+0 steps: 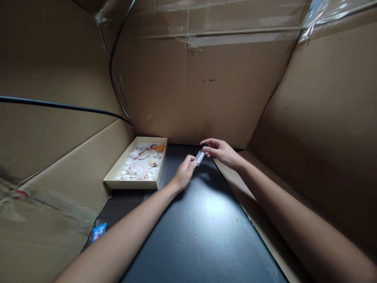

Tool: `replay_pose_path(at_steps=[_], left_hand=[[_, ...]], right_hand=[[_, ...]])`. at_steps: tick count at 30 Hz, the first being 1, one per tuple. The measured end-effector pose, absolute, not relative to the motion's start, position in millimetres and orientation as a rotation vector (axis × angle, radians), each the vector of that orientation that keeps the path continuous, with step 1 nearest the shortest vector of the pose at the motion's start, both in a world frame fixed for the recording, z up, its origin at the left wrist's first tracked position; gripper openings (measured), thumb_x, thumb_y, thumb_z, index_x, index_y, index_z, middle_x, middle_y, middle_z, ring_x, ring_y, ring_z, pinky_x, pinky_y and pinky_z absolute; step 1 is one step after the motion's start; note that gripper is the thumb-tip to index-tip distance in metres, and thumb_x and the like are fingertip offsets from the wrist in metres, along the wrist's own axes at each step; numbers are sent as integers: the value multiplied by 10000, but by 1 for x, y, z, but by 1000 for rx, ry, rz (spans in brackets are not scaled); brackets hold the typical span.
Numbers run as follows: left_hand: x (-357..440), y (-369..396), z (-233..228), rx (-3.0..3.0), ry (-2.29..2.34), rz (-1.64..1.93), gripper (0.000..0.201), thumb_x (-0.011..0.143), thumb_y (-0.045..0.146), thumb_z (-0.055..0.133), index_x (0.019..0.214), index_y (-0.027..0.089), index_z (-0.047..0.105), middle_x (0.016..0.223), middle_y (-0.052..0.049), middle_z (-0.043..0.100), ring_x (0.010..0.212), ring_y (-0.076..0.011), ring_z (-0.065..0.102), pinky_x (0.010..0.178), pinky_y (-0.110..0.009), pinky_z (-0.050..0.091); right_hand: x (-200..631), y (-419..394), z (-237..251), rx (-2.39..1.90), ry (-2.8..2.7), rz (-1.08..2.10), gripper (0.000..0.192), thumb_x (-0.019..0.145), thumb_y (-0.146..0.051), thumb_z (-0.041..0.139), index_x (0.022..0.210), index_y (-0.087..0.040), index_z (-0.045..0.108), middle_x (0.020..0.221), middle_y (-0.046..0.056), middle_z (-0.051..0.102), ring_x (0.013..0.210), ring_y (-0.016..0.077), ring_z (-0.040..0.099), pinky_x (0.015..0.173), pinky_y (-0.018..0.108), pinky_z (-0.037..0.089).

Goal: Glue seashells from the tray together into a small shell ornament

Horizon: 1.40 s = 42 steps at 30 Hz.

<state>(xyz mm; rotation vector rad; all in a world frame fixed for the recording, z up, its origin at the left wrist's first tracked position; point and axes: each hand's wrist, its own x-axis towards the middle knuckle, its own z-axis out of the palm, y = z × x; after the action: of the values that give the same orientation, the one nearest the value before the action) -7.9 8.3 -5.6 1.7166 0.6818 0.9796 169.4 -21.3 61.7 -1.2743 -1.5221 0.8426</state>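
Note:
A small clear or whitish bottle [200, 157] is held tilted above the far part of the dark tabletop. My left hand [186, 171] is closed around its lower end, thumb along the side. At the upper end, the fingertips of my right hand [219, 151] pinch the bottle's black cap [204, 145]. Whether the cap is loose or still seated cannot be made out. Fingers partly hide both ends of the bottle.
Left of my hands sits a shallow cream box [131, 184] with a seashell picture inside. A blue packet [99, 232] lies near the left edge of the black table [188, 243]. Cardboard walls [218, 98] surround it, and a black cable [59, 104] crosses at left.

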Motion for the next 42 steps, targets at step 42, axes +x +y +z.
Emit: replay_pose_path(at_steps=[42], left_hand=[[-6,11,-9,1848,745,1273,320,883,316,508,1159,157,542,690,30,338,635,-108,363,617,-227,317]], right_hand=[[185,-19,28,-1205,-1119,1701,190,808,-239,644,945,-120,591,759,38,609,587,74,554,531,186,452]])
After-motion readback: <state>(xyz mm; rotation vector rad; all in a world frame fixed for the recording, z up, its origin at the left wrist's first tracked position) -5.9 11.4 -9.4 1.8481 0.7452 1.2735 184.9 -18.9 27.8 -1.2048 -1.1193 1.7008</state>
